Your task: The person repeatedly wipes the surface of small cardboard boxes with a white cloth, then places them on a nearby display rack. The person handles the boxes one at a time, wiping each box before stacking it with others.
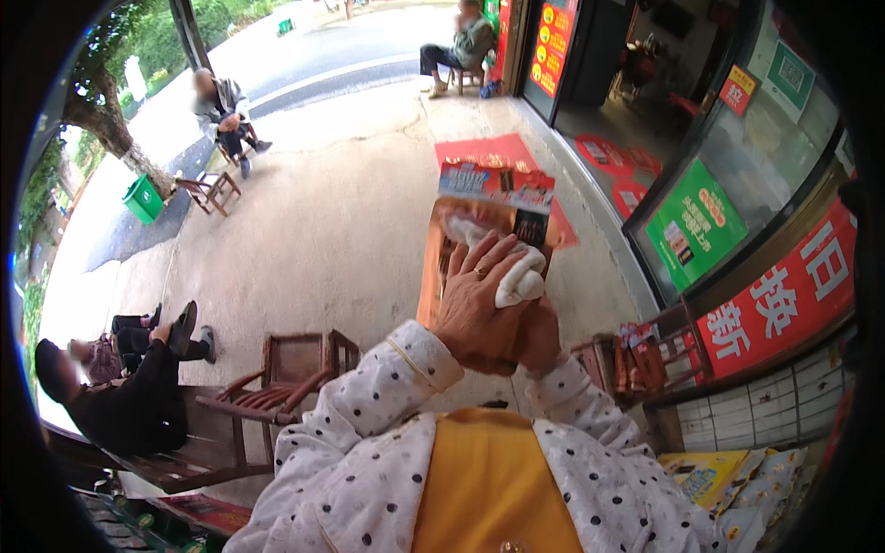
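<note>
In the head view, a large orange-brown printed snack package (494, 181) is held up in front of my chest, with its red and blue top edge pointing away from me. My left hand (484, 297) lies on the package and presses a crumpled white cloth (522, 276) against its surface; a ring is on one finger. From the right, my right hand (539, 335) supports the package near its lower end, its fingers partly hidden behind my left hand. The cloth reaches across the package's middle.
Wooden chairs (294, 352) stand at the left; another chair (601, 359) at the right bears several packets (636, 359). Bright packages (705, 477) lie at lower right. Several people sit around the pavement. A red mat (484, 148) lies before the shop's doorway.
</note>
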A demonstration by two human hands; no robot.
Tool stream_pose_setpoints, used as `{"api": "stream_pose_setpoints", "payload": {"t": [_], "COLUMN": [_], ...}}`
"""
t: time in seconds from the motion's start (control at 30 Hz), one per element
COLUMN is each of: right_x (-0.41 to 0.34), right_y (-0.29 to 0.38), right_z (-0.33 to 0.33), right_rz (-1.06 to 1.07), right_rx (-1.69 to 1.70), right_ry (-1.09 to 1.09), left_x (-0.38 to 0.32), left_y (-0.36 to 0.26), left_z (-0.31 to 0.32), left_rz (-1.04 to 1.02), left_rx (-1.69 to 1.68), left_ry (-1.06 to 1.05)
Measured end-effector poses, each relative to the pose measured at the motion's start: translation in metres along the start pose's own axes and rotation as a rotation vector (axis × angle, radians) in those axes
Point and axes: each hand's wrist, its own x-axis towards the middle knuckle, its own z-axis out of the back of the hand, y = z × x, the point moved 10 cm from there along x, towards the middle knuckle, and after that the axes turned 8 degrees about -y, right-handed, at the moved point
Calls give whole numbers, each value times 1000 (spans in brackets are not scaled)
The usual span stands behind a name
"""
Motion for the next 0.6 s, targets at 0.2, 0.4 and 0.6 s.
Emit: {"api": "stream_pose_setpoints", "payload": {"t": [0.2, 0.4, 0.6], "right_x": [2, -15, -15], "right_y": [35, 80, 72], "right_z": [65, 29, 19], "right_rz": [56, 320, 422], "right_rx": [-37, -87, -149], "right_ry": [-246, -246, -291], "left_x": [-76, -133, -102], "left_y": [0, 100, 84], "left_z": [-17, -31, -58], "left_rz": [-202, 1059, 1134], "left_rx": [13, -1104, -1790], "left_ry": [134, -231, -414]}}
